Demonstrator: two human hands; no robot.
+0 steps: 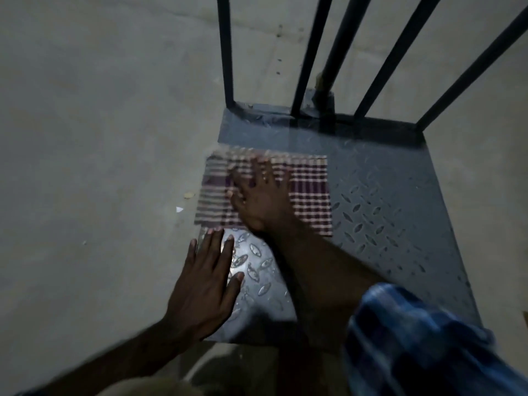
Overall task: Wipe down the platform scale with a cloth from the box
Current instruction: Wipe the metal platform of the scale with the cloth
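Wiping is under way here. The right hand (258, 192) lies flat on the checked cloth (310, 195), fingers spread and straight, pressing it onto the platform scale (380, 212) (the hand and the cloth's far-left part are smeared with blur, so a stroke looks to be in motion). The cloth sits spread over the plate's ten o'clock area, its left edge hanging just past the plate's rim toward the concrete floor (100, 124).

The left hand (205, 284) rests at the plate's seven o'clock corner, fingers straight and relaxed, palm down on the metal, gripping nothing, likely bracing the body.

How far along? My read: early to middle. The cloth is already out and on the plate, so the fetching step is done; the box itself is not in view. The near-left patch by the left hand shines brightly, though I cannot tell whether that is cleaned metal or just lamp glare. Left to do, as I judge it: the whole three o'clock side, and the twelve o'clock strip at the foot of the dark railing bars (225, 52), where the surface looks dull and cluttered around the post base.
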